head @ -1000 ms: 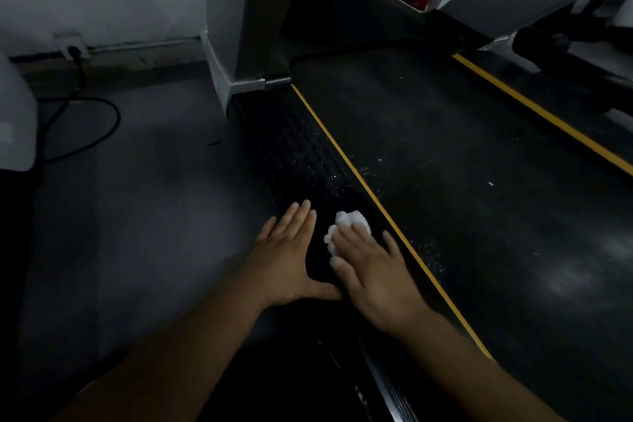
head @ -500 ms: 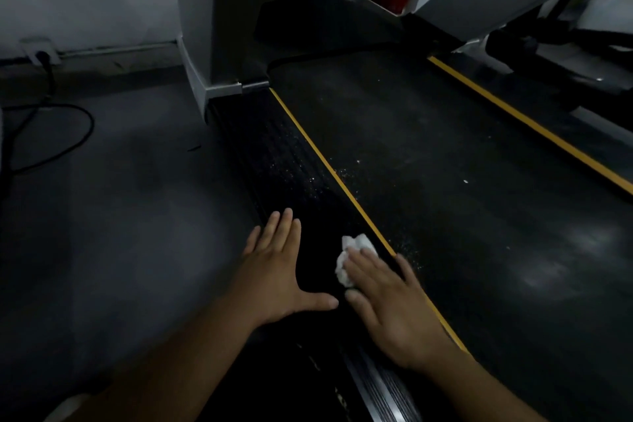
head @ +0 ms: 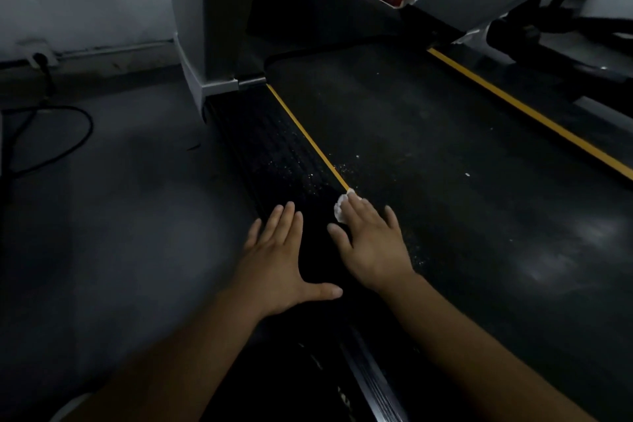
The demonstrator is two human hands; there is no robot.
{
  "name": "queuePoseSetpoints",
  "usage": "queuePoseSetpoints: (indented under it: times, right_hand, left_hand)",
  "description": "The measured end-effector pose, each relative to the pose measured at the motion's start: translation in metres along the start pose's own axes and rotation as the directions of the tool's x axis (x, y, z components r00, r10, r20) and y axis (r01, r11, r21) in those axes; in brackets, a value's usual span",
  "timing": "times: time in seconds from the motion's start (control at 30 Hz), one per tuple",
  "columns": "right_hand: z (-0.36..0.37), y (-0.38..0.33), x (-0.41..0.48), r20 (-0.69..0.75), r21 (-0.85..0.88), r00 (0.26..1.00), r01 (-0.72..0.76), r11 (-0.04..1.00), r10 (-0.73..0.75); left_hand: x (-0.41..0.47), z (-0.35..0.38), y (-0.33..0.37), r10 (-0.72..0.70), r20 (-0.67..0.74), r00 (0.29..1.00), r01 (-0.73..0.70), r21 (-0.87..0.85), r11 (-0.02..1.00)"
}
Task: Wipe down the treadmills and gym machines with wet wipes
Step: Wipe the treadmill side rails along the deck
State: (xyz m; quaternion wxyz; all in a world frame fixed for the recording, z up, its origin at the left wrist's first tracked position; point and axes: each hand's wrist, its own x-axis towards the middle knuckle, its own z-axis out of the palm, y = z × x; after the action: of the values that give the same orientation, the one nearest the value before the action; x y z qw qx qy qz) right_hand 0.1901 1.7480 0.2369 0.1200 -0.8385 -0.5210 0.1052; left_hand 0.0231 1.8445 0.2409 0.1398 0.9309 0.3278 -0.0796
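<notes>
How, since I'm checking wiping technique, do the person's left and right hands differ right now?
The left hand holds nothing; the right hand presses a crumpled white wipe under its fingers. The left hand rests on the black side rail; the right hand covers the yellow stripe. The left hand's thumb splays wide; the right hand's less so. Both are palm-down with straight fingers.

The left hand [head: 279, 264] and right hand [head: 373, 247] are bare, as are both forearms [head: 191, 353], with short-nailed fingers [head: 287, 221].
</notes>
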Motion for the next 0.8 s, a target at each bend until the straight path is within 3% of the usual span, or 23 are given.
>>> queuePoseSetpoints:
  times: [0.17, 0.33, 0.5, 0.6, 0.7, 0.8]
  right_hand:
    - [0.001, -0.001, -0.026, 0.087, 0.038, 0.972, 0.215, 0.976, -0.217]
    - [0.004, -0.013, 0.024, 0.021, 0.014, 0.996, 0.084, 0.996, -0.084]
    - [0.001, -0.016, 0.004, 0.131, 0.049, 0.946, 0.292, 0.955, -0.296]
    - [-0.002, 0.009, 0.012, 0.078, -0.002, 0.973, 0.218, 0.976, -0.217]
    - [0.004, -0.017, 0.035, 0.039, 0.015, 0.991, 0.13, 0.991, -0.131]
    - [0.007, -0.027, 0.019, 0.077, 0.077, 0.968, 0.233, 0.97, -0.238]
  left_hand:
    - [0.002, 0.0, -0.003, 0.018, -0.002, 1.0, -0.018, -0.034, 0.999]
    - [0.001, -0.002, -0.004, 0.032, 0.002, 0.999, -0.032, -0.033, 0.999]
    - [0.001, -0.006, -0.013, 0.019, -0.023, 1.0, -0.019, 0.007, 1.0]
    - [0.007, -0.005, -0.01, -0.016, -0.032, 0.999, 0.016, -0.005, 1.0]
    - [0.015, -0.007, -0.012, -0.03, -0.044, 0.999, 0.03, -0.009, 1.0]
    - [0.018, -0.009, -0.017, -0.009, -0.049, 0.999, 0.008, -0.03, 1.0]
